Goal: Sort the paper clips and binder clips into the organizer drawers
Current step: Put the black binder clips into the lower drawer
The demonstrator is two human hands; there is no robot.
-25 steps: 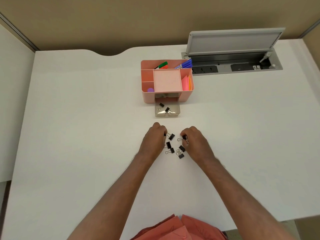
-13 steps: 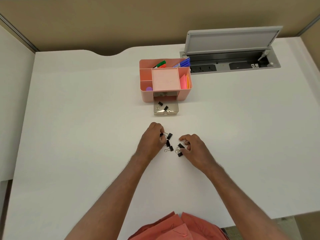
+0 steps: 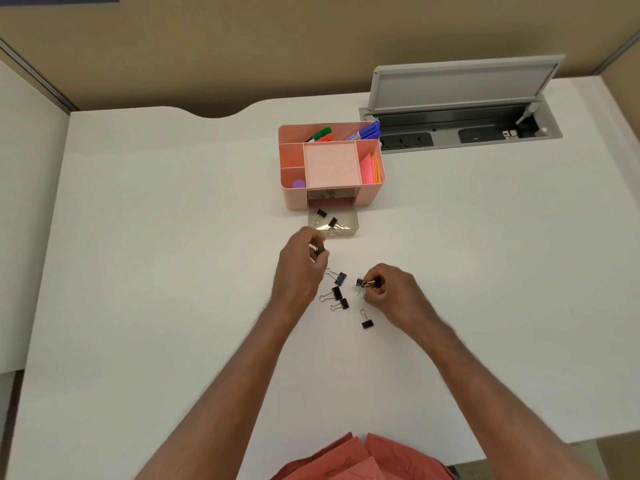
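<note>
Head view. Counter [image 3: 138, 271]: white, wide bare room left and right of the work area; its near edge runs by the person's lap. Organizer [image 3: 330, 164]: pink, toward the far edge, just left of a recessed socket box [image 3: 460, 133] with raised lid. Drawer [image 3: 334, 221]: pulled out at the organizer's front, two binder clips inside. Left hand [image 3: 299, 268]: just short of the drawer's front edge, fingers clamped on a black clip [image 3: 320, 251]. Right hand [image 3: 389, 289]: low over the counter, fingers closed on a second clip [image 3: 363, 283]. Loose clips [image 3: 337, 292]: four on the counter between and just below the hands.
</note>
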